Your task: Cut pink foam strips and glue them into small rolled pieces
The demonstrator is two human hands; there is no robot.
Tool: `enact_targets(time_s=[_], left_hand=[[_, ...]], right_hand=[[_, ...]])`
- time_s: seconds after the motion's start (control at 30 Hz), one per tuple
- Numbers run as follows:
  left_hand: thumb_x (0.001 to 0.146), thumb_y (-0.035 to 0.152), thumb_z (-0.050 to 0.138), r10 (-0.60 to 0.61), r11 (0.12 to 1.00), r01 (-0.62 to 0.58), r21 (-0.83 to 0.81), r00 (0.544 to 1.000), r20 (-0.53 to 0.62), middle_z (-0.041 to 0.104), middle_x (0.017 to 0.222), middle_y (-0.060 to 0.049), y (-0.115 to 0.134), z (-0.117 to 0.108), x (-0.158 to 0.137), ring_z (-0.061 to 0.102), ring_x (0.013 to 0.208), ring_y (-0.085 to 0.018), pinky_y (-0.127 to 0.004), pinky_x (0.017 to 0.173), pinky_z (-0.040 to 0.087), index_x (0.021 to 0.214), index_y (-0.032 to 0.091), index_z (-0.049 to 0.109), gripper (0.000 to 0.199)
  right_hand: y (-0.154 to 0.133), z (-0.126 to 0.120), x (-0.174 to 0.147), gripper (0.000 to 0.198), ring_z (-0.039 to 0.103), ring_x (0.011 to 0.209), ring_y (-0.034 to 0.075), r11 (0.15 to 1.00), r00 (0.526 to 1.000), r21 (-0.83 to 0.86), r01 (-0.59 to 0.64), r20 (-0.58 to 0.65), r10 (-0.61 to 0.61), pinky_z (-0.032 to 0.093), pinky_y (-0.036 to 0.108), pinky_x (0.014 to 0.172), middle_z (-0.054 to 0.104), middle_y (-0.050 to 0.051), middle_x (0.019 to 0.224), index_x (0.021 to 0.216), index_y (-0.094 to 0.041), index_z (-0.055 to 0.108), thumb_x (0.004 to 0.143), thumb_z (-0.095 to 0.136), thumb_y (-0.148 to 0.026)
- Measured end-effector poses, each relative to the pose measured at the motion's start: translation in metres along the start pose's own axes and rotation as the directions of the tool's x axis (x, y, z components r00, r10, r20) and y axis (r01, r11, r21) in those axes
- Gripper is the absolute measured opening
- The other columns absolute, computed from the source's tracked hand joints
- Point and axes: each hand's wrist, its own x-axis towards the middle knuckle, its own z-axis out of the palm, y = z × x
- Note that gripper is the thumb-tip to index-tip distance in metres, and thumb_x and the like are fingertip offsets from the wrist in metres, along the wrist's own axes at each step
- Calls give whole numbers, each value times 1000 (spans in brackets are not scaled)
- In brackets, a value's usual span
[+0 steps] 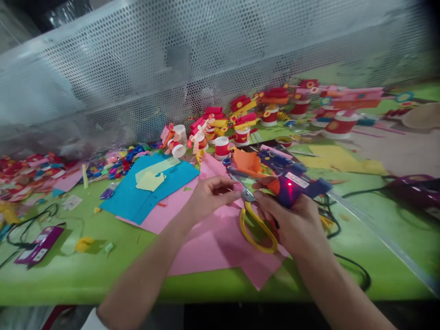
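My left hand [215,195] is closed in a pinch over the pink paper, its fingertips by the blades of the yellow-handled scissors [258,233]. What it pinches is too small to make out. My right hand [292,222] is wrapped round a dark blue glue gun [288,188] with a glowing red light and a white label. A long clear glue stick [373,222] runs from the gun's rear towards the lower right. The scissors lie beside my right thumb; part of their handle is hidden. Pink paper sheets [209,250] spread beneath both hands. Orange paper [246,161] sits beyond the fingertips.
Blue sheets [137,204] with pale yellow scraps [150,180] lie at left. Red paper-wrapped cups [242,135] with rolled-paper tops stand along the perforated metal screen [144,68]. Purple devices with cables [39,245] flank the workspace. Colourful caps [120,162] and yellow paper [340,158] lie farther back.
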Motion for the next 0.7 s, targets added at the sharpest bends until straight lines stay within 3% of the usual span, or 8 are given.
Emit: enact_targets(time_s=[0.17, 0.33, 0.5, 0.7], left_hand=[[80, 21, 79, 167, 966, -141, 216, 980, -107, 74, 86, -3, 4, 16, -11, 67, 75, -13, -25, 68, 56, 98, 18, 73, 19], [82, 22, 80, 247, 929, -215, 302, 966, -72, 75, 98, -4, 8, 17, -15, 69, 82, -14, -27, 75, 57, 109, 21, 74, 28], [76, 31, 87, 106, 992, -102, 73, 993, -50, 76, 94, -5, 11, 21, -16, 71, 82, -16, -31, 75, 61, 107, 19, 79, 34], [79, 40, 85, -22, 984, 14, -179, 999, -42, 78, 93, -5, 11, 23, -16, 72, 84, -16, -34, 82, 63, 104, 21, 83, 31]], right_hand=[[7, -5, 1, 31, 45, 49, 11, 994, 999, -99, -43, -21, 41, 39, 24, 45, 52, -6, 54, 85, -18, 71, 71, 91, -37], [4, -1, 1, 30, 44, 48, 10, 988, 999, -149, -32, -32, 27, 37, 24, 43, 51, -6, 52, 83, -18, 71, 76, 88, -43], [1, 1, 0, 37, 50, 50, 11, 998, 999, -54, -16, -35, 14, 41, 24, 46, 58, -5, 58, 92, -19, 72, 70, 92, -42], [3, 0, -1, 37, 50, 50, 11, 998, 998, -60, 1, -68, -6, 44, 25, 48, 56, -5, 57, 89, -19, 72, 71, 91, -46]])
